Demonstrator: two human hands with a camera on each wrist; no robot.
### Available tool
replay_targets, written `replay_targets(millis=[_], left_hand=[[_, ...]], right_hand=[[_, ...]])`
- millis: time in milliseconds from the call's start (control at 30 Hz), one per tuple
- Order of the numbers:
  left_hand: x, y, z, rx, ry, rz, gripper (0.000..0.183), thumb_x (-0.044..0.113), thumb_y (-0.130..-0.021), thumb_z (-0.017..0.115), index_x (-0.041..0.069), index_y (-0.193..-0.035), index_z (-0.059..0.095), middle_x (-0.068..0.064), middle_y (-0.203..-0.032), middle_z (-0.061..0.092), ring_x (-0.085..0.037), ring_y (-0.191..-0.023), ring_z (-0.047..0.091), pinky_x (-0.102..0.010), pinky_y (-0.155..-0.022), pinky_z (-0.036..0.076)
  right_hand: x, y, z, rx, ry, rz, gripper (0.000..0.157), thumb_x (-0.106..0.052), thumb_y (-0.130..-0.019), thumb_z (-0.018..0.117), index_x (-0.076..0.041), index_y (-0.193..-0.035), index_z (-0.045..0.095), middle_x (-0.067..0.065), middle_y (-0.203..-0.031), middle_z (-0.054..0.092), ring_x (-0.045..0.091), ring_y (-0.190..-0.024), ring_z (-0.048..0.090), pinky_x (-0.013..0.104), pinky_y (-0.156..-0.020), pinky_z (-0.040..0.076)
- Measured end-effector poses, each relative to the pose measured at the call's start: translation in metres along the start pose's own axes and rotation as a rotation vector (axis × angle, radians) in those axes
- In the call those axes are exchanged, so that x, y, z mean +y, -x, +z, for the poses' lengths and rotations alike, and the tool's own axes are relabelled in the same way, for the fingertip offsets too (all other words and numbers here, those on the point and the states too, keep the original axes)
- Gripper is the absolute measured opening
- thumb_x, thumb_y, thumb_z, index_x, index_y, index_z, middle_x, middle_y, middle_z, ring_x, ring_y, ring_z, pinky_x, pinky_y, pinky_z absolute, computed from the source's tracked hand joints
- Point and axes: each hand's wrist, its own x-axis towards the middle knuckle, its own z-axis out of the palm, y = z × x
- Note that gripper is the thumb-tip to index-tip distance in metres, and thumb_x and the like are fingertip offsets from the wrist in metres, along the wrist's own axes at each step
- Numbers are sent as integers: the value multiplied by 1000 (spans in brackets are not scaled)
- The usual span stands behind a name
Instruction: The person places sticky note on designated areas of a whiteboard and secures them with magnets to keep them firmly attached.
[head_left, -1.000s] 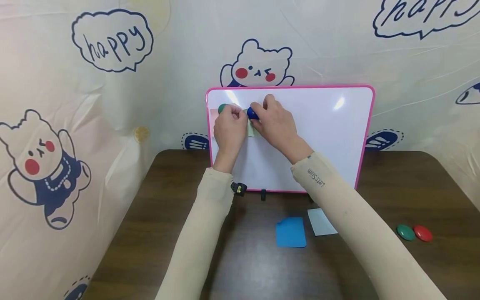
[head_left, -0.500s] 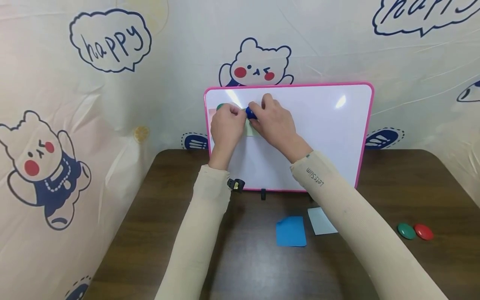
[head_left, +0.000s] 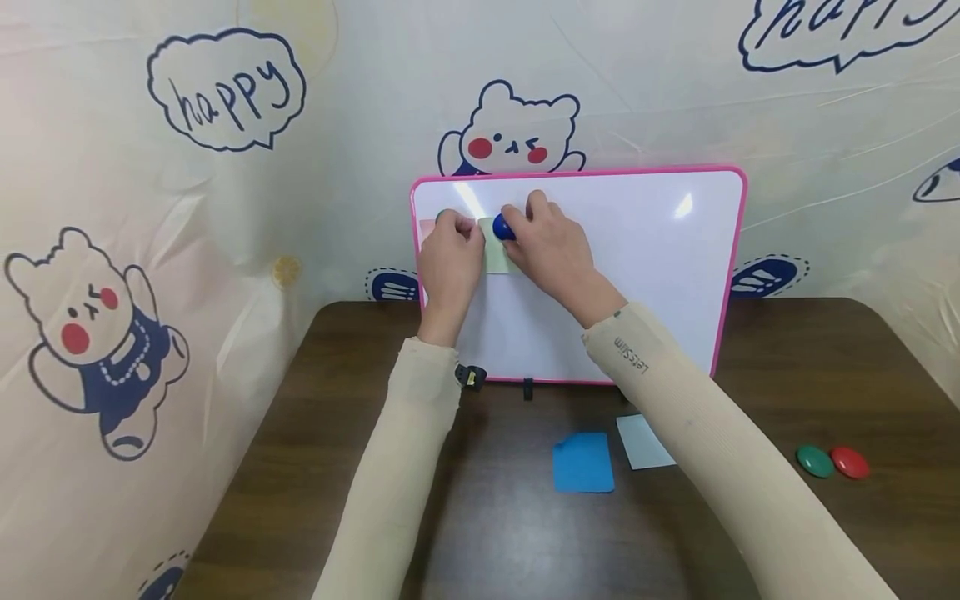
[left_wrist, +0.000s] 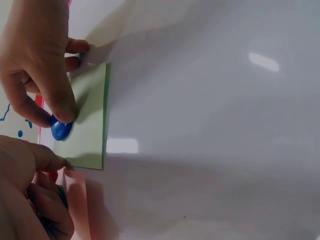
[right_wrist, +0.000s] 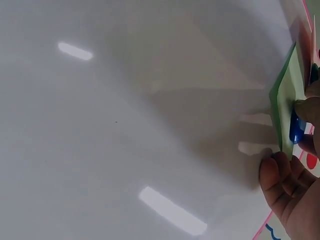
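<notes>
Against the upper left of a pink-framed whiteboard (head_left: 637, 267) lies a pale green sticky note (head_left: 497, 257). My right hand (head_left: 557, 250) pinches a round blue magnet (head_left: 502, 227) between thumb and finger, at the top part of this note. At the note's left edge is my left hand (head_left: 452, 262); in the left wrist view its finger and thumb meet at the note's corner. A pink sticky note (left_wrist: 76, 200) with a green magnet (left_wrist: 62, 196) is beside it, mostly covered by the left hand. The green note's far edge stands slightly off the board in the right wrist view.
On the brown table (head_left: 337, 467) lie a blue sticky note (head_left: 583, 463) and a light blue one (head_left: 643, 442), partly under the right sleeve. A green magnet (head_left: 814, 461) and a red magnet (head_left: 851, 462) sit at the right. A printed curtain (head_left: 360, 100) hangs behind.
The left hand has shifted slightly left, showing more of the green note. My right hand stays nearly still with the blue magnet.
</notes>
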Motion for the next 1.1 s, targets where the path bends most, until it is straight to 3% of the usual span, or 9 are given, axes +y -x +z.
replay_targets(millis=[200,400,600,867,1100], left_hand=[[-2,11,0,-5,63,41,21,31,-101,61,11,-104,62,-3,-80,61,-20,-74,58,-33,-67,46],[-4,31,-2,-94,131,118,20,30,-100,63,10,-104,63,-4,-75,57,-19,-69,54,-32,-61,44],[-14,58,-10,-239,151,203,20,31,-99,66,12,-104,65,-3,-76,57,-19,-70,55,-32,-61,50],[-31,91,-10,-466,34,231,15,33,-99,64,19,-103,69,4,-77,60,-18,-72,57,-31,-65,53],[-37,121,-11,-645,13,229,11,28,-100,66,20,-105,70,6,-83,63,-19,-77,59,-32,-67,53]], right_hand=[[3,8,-6,-10,5,36,52,-29,-97,69,-6,-140,54,19,-110,52,28,-86,55,36,-71,57],[11,24,-18,-38,0,94,57,-29,-96,70,-7,-144,52,20,-112,53,27,-85,55,35,-66,55],[19,49,-30,-76,-16,121,59,-28,-93,73,-7,-144,52,20,-112,57,26,-85,60,35,-69,58],[38,96,-36,-255,-88,224,59,-33,-94,71,-10,-145,52,17,-122,62,28,-94,65,42,-81,58],[58,149,-49,-354,-199,298,55,-31,-97,67,-9,-145,51,15,-124,65,30,-101,66,51,-87,54]])
